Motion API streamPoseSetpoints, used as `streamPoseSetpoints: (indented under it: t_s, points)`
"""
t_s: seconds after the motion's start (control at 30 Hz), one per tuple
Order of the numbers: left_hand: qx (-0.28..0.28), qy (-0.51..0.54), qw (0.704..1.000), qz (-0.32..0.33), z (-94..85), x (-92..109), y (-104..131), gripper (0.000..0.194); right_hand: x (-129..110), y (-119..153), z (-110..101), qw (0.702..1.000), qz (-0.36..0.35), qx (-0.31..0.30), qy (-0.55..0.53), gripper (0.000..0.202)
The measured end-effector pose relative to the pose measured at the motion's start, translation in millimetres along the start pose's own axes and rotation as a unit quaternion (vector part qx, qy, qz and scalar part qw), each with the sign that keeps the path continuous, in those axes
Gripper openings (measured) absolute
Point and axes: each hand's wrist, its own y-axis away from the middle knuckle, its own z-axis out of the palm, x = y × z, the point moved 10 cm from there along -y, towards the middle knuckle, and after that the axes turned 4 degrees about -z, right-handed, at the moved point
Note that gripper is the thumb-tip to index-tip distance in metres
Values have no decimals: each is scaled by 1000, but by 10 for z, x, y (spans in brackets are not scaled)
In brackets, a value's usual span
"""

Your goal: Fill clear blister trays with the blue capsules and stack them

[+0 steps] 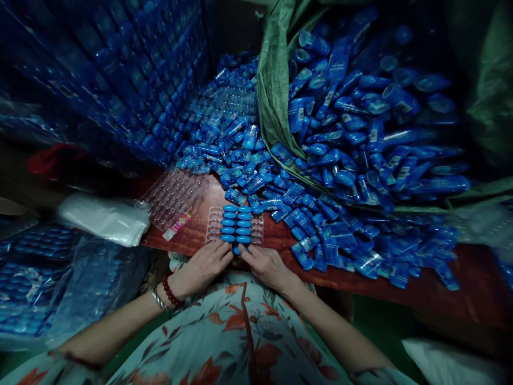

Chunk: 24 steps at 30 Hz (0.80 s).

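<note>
A clear plastic tray (214,225) lies at the table's front edge, with two columns of blue capsule-shaped pieces (228,223) in its middle and unfilled hollows on both sides. At the near end of the left column, my left hand (205,266) has its fingers bent together over the tray's edge. My right hand (267,266) is closed at the near end of the right column, its fingertips around a blue piece (236,249). Whatever the left fingertips hold is hidden. The two hands almost meet.
Blue wrapped pieces (328,243) are heaped behind and to the right, spilling from a green sack (276,75). Stacked clear trays (174,198) and a pink label (177,226) lie left. A white plastic bag (105,219) sits beyond them. Tall blue stacks (120,69) rise at back left.
</note>
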Motion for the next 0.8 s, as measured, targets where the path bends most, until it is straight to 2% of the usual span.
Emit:
streamPoseSetpoints:
  t_s: [0.03,0.1,0.23,0.3,0.37,0.4,0.47,0.57,0.67,0.73,0.8]
  points:
    - [-14,-11,1000,-4,32,19,-23,17,0,-3,4,1000,3,-4,0,33]
    - [-8,-30,1000,-4,39,50,-19,19,-2,10,8,1000,12,-9,3,33]
    - [86,-27,996,-5,-145,-17,152,35,30,111,-115,999,20,27,-3,31]
    - [156,8,987,-42,-322,-214,204,37,185,162,-264,997,48,65,-9,33]
    - [212,67,967,-121,-464,-560,151,31,456,159,-392,992,99,78,3,39]
    - [221,97,956,-169,-483,-760,71,28,597,120,-425,990,119,67,19,43]
    - [182,128,943,-246,-398,-1105,-199,26,819,-35,-413,990,125,13,64,55]
    - [83,113,940,-312,-181,-1430,-651,31,968,-318,-268,988,65,-75,120,69]
    - [27,101,929,-354,-14,-1591,-898,38,1031,-475,-107,984,20,-114,136,55]
    - [28,100,925,-366,38,-1635,-944,39,1059,-491,-52,985,10,-113,127,47]
    - [38,107,924,-365,80,-1656,-938,37,1067,-447,-74,992,12,-84,97,44]
